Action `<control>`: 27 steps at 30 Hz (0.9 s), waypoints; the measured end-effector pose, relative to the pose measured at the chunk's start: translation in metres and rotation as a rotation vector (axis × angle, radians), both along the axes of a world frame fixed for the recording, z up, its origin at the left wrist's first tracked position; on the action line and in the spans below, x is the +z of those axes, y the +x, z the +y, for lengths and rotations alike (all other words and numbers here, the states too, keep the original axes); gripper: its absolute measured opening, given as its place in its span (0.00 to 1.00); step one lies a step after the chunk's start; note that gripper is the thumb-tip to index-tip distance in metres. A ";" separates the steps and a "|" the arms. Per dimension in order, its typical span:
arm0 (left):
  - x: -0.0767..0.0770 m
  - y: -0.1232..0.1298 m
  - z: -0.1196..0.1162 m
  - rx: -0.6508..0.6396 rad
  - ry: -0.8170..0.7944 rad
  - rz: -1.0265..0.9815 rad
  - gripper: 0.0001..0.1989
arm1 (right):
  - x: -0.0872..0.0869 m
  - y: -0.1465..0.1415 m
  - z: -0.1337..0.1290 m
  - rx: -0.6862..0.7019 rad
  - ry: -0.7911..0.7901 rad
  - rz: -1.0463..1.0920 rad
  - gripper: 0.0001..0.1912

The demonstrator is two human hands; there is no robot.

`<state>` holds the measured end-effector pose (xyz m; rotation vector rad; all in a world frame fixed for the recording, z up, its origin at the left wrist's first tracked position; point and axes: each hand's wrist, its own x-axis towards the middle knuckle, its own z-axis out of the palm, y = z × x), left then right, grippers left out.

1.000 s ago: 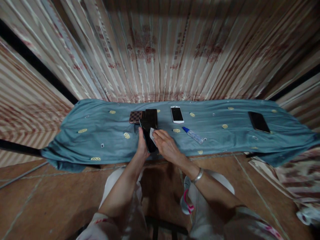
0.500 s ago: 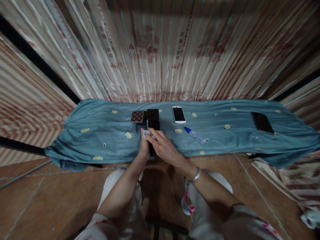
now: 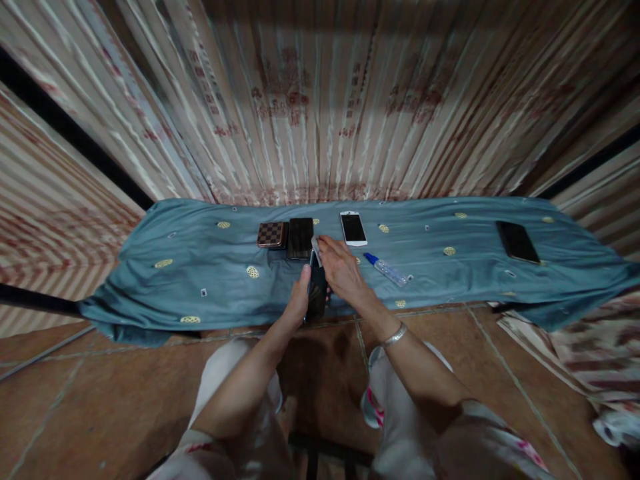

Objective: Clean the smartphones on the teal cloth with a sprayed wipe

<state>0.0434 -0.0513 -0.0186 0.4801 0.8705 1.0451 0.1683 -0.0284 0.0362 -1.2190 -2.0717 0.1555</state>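
My left hand (image 3: 299, 293) is closed around a dark phone (image 3: 317, 297), thumb along its left edge and fingertips showing at its right side. My right hand (image 3: 343, 268) pinches a small pale cloth (image 3: 315, 245) against the phone's upper end. Part of the phone is hidden by that hand. Just beyond the hands lie a brown checkered wallet (image 3: 271, 235) and a flat black item (image 3: 301, 238), side by side. A white phone with a dark screen (image 3: 353, 229) and a clear small bottle with a blue cap (image 3: 389, 269) rest right of them.
A blue-green cloth with yellow patterns (image 3: 227, 250) covers the narrow table. Toward its right end lies a dark tablet-like slab (image 3: 519, 241). Pleated patterned curtains (image 3: 300, 133) hang behind, with black bars (image 3: 75, 127) at the sides. Below is a tiled floor (image 3: 115, 400).
The held phone has shifted right and tilted, away from the black item it overlapped. My right hand has moved the cloth up to the phone's top end. The view has shifted slightly.
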 end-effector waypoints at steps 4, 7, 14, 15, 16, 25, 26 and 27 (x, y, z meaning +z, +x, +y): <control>0.012 -0.002 -0.001 0.024 0.005 0.158 0.30 | -0.002 0.009 0.008 -0.025 -0.064 0.054 0.19; 0.022 -0.003 -0.002 0.014 -0.028 0.092 0.30 | -0.004 0.014 0.010 -0.043 -0.117 0.145 0.16; 0.038 -0.003 -0.004 -0.015 -0.116 -0.059 0.32 | -0.012 0.015 0.017 -0.030 -0.442 0.632 0.12; 0.039 -0.003 -0.004 -0.005 -0.118 -0.068 0.32 | -0.013 0.014 0.019 -0.003 -0.492 0.714 0.13; 0.039 -0.003 -0.003 0.007 -0.116 -0.078 0.33 | -0.014 0.013 0.019 0.027 -0.542 0.790 0.14; 0.046 -0.010 0.004 0.166 -0.054 -0.178 0.29 | -0.016 -0.001 0.012 0.161 -0.777 1.003 0.19; 0.046 -0.011 0.005 0.172 -0.051 -0.196 0.30 | -0.017 -0.003 0.011 0.167 -0.794 0.998 0.20; 0.046 -0.013 0.006 0.181 -0.047 -0.209 0.30 | -0.019 -0.004 0.011 0.174 -0.813 0.990 0.21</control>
